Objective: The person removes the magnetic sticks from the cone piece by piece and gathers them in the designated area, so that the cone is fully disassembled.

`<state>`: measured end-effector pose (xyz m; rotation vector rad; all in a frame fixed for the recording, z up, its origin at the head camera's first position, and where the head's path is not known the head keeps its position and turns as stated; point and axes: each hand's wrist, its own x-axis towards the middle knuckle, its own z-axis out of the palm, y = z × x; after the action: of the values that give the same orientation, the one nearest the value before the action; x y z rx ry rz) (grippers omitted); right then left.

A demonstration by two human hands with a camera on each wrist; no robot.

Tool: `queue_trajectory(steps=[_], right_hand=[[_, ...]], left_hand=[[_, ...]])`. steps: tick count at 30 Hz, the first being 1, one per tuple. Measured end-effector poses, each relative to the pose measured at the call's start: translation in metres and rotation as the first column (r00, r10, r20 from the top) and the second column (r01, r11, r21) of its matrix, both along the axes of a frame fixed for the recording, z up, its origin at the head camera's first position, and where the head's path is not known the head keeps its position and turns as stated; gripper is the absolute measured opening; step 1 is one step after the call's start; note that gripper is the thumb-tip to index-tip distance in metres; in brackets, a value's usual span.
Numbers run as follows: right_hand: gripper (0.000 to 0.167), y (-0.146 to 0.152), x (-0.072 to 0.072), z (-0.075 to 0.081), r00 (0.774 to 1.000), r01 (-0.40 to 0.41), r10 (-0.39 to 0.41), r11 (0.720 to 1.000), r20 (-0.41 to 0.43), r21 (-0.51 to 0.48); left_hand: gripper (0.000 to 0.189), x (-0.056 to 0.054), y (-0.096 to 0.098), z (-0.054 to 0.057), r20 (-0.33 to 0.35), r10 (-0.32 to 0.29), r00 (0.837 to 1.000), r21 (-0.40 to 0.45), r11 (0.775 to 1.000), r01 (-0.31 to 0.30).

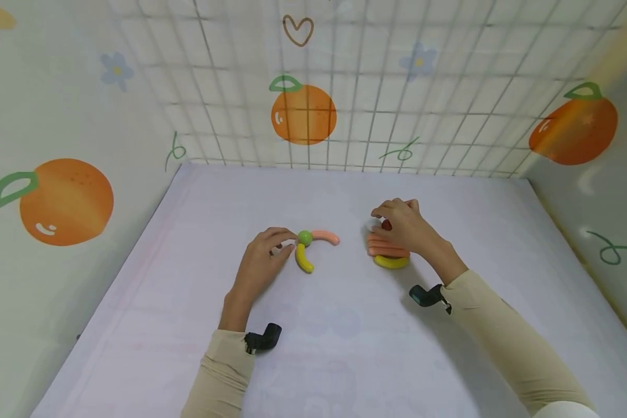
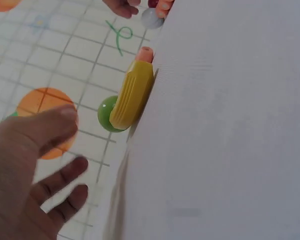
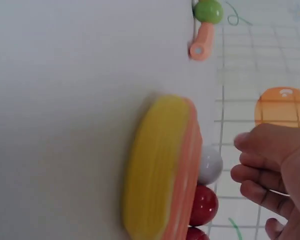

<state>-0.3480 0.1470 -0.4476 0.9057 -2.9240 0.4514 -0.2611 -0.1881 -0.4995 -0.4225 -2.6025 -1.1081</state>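
My left hand (image 1: pixel 261 255) is beside a green ball (image 1: pixel 305 237), thumb and fingers spread with nothing between them. From the ball extend a curved yellow toy piece (image 1: pixel 304 259), toward me, and a curved pink piece (image 1: pixel 326 236), to the right. Over a second group hovers my right hand (image 1: pixel 407 229), fingers loosely bent and apart from the pieces in the right wrist view. That group has several pink pieces (image 1: pixel 389 249) side by side, with a yellow curved piece (image 1: pixel 392 262) along the near edge. Behind them sit a white ball (image 3: pixel 210 166) and red balls (image 3: pixel 204 206), mostly hidden by the hand in the head view.
Both groups lie on a pale cloth-covered table (image 1: pixel 313 348). A wall sheet with a grid and printed oranges (image 1: pixel 304 115) rises behind the table's far edge. Printed side walls (image 1: pixel 21 290) flank it. Each wrist carries a small black camera (image 1: pixel 265 338).
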Motion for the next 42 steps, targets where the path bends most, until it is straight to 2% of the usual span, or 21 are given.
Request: queue_trajectory(steps=[2, 5, 7, 10, 13, 15, 21, 26, 30, 36, 42], right_hand=[[0.031, 0.000, 0.007, 0.001, 0.999, -0.028, 0.028, 0.999, -0.038, -0.022], [0.027, -0.004, 0.017, 0.002, 0.992, -0.082, 0.075, 0.995, -0.106, -0.064], [0.024, -0.008, 0.023, 0.001, 0.982, -0.120, 0.106, 0.989, -0.155, -0.081], [0.019, -0.014, 0.032, -0.002, 0.962, -0.178, 0.154, 0.980, -0.227, -0.087], [0.017, -0.019, 0.039, -0.005, 0.942, -0.220, 0.186, 0.971, -0.280, -0.096], [0.017, -0.023, 0.043, -0.005, 0.932, -0.241, 0.199, 0.964, -0.303, -0.109], [0.016, -0.029, 0.054, -0.008, 0.931, -0.273, 0.223, 0.951, -0.289, -0.147], [0.017, -0.034, 0.062, -0.013, 0.939, -0.264, 0.224, 0.956, -0.259, -0.131], [0.019, -0.038, 0.066, -0.018, 0.935, -0.272, 0.229, 0.953, -0.270, -0.133], [0.019, -0.046, 0.068, -0.021, 0.933, -0.283, 0.236, 0.947, -0.271, -0.153], [0.022, -0.055, 0.069, -0.022, 0.939, -0.269, 0.229, 0.954, -0.256, -0.130]], left_hand=[[0.027, -0.002, 0.000, -0.002, -0.021, 0.019, 1.000, -0.036, 0.999, -0.020], [0.035, -0.007, 0.000, -0.007, -0.047, 0.003, 0.999, -0.106, 0.994, -0.008], [0.039, -0.009, 0.001, -0.011, -0.044, -0.013, 0.999, -0.156, 0.988, 0.006], [0.045, -0.012, 0.004, -0.014, -0.005, -0.034, 0.999, -0.227, 0.973, 0.032], [0.046, -0.012, 0.006, -0.015, 0.024, -0.039, 0.999, -0.254, 0.966, 0.044], [0.044, -0.012, 0.008, -0.015, -0.001, -0.034, 0.999, -0.252, 0.967, 0.032], [0.032, -0.011, 0.008, -0.011, -0.105, -0.021, 0.994, -0.211, 0.977, -0.001], [0.032, -0.009, 0.010, -0.009, -0.091, -0.002, 0.996, -0.185, 0.983, -0.015], [0.033, -0.007, 0.012, -0.009, -0.074, 0.010, 0.997, -0.189, 0.982, -0.024], [0.033, -0.004, 0.015, -0.010, -0.105, 0.001, 0.995, -0.213, 0.977, -0.024], [0.032, -0.003, 0.018, -0.011, -0.117, -0.012, 0.993, -0.185, 0.983, -0.010]])
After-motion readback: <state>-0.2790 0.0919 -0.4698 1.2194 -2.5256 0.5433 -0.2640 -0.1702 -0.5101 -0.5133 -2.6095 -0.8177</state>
